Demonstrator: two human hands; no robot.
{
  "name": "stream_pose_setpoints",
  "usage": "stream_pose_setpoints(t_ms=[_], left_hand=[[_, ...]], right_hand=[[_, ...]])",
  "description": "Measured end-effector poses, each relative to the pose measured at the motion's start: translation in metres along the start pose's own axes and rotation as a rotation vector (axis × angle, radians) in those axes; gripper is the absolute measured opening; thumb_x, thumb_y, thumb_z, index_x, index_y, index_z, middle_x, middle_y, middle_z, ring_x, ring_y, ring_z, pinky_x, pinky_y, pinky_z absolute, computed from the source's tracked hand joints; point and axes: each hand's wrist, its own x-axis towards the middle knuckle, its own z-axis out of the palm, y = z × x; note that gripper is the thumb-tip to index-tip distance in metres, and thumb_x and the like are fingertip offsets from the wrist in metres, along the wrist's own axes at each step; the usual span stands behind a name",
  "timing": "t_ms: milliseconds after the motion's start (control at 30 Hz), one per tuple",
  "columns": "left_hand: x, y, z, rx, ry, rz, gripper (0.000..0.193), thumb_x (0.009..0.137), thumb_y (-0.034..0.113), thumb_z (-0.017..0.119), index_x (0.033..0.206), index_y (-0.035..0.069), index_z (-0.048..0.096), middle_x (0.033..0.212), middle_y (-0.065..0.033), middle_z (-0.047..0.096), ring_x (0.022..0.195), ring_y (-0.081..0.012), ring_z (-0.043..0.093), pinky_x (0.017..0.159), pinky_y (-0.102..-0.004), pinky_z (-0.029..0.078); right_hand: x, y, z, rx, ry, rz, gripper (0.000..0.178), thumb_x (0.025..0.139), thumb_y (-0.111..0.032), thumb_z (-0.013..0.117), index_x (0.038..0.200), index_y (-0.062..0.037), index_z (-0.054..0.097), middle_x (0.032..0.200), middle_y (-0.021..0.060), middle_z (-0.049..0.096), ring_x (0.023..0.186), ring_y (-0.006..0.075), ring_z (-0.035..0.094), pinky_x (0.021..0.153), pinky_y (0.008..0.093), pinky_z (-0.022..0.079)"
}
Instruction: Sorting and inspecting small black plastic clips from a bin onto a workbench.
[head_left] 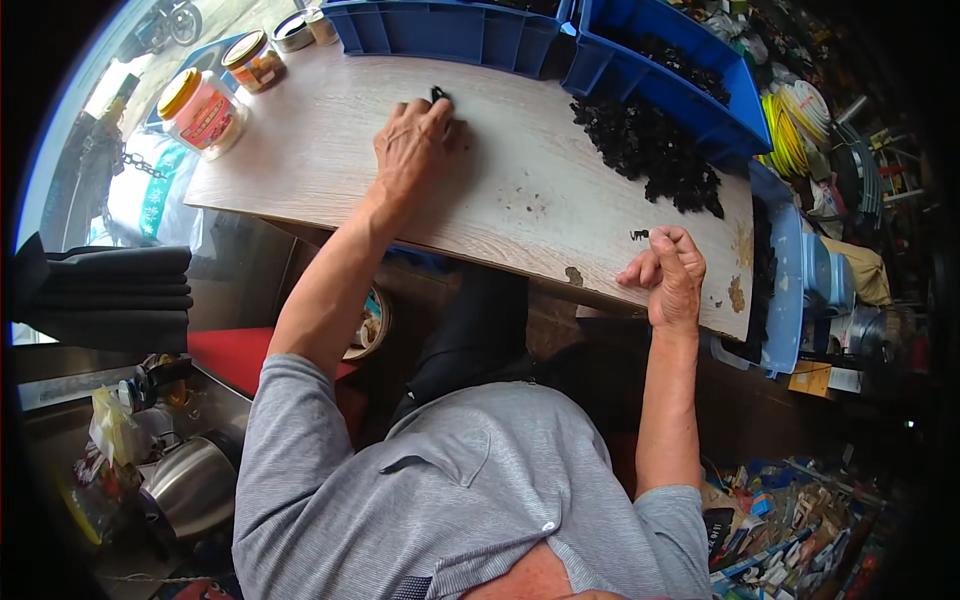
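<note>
My left hand (412, 140) is over the table's far left-middle part, its fingers bent down and closed round a small black part (439, 94); only that part's upper end shows past the knuckles. Close to the front edge at the right, my right hand (674, 275) is curled, with the fingers folded in. A small black toothed part (639, 235) shows at its fingertips; whether they pinch it or it lies on the table I cannot tell. A pile of black parts (645, 150) spreads over the table (330, 130) beyond my right hand.
Blue bins (450, 40) line the far edge; another blue bin (690, 85) at the right holds more black parts. Jars, including a pink-labelled one (203, 115), stand at the far left. A light blue crate (785, 300) adjoins the right edge. Coiled yellow hose (783, 135) lies beyond.
</note>
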Motion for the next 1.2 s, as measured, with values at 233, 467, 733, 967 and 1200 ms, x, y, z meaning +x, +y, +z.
stream_pose_setpoints(t_ms=[233,467,733,967,1200], left_hand=[[-0.028,0.043,-0.014,-0.272,-0.091,0.132,0.022,0.083,0.011,0.068,0.105,0.010,0.065,0.098,-0.0091,0.068,0.095,-0.0313,0.062,0.079,-0.0418,0.052],[-0.044,0.069,-0.006,-0.425,-0.044,0.072,0.025,0.083,0.011,0.071,0.107,0.005,0.065,0.096,-0.0099,0.067,0.094,-0.0276,0.064,0.081,-0.0383,0.052],[-0.068,0.156,-0.014,-1.499,-0.474,-0.352,0.024,0.090,0.009,0.070,0.112,0.000,0.066,0.088,-0.0025,0.067,0.071,-0.0063,0.060,0.061,-0.0217,0.050],[-0.068,0.177,-0.008,-1.629,-0.541,-0.320,0.022,0.090,0.007,0.070,0.110,-0.002,0.066,0.090,-0.0009,0.068,0.080,-0.0051,0.060,0.071,-0.0214,0.050],[-0.064,0.178,-0.006,-1.624,-0.576,-0.326,0.023,0.090,0.009,0.070,0.109,-0.003,0.066,0.090,-0.0023,0.068,0.080,-0.0059,0.061,0.071,-0.0224,0.051]], right_hand=[[-0.001,0.004,0.001,0.053,0.032,-0.010,0.016,0.091,-0.021,0.070,0.096,-0.0078,0.062,0.052,0.0031,0.052,0.049,0.0176,0.059,0.049,0.0373,0.058],[-0.004,0.006,0.005,0.115,0.029,-0.050,0.013,0.092,-0.020,0.069,0.100,-0.0114,0.065,0.053,0.0032,0.053,0.053,0.0188,0.061,0.056,0.0439,0.061],[-0.007,0.003,0.022,0.217,0.019,-0.057,0.011,0.091,-0.019,0.071,0.098,-0.0110,0.067,0.057,0.0018,0.055,0.056,0.0158,0.059,0.060,0.0345,0.056],[-0.012,0.002,0.013,0.193,0.026,-0.031,0.014,0.087,-0.015,0.077,0.098,-0.0088,0.070,0.067,-0.0027,0.062,0.056,0.0062,0.056,0.059,0.0197,0.045],[-0.008,0.001,0.008,0.152,-0.005,0.011,0.014,0.088,-0.013,0.077,0.099,-0.0091,0.070,0.075,-0.0030,0.065,0.060,0.0051,0.057,0.059,0.0185,0.045]])
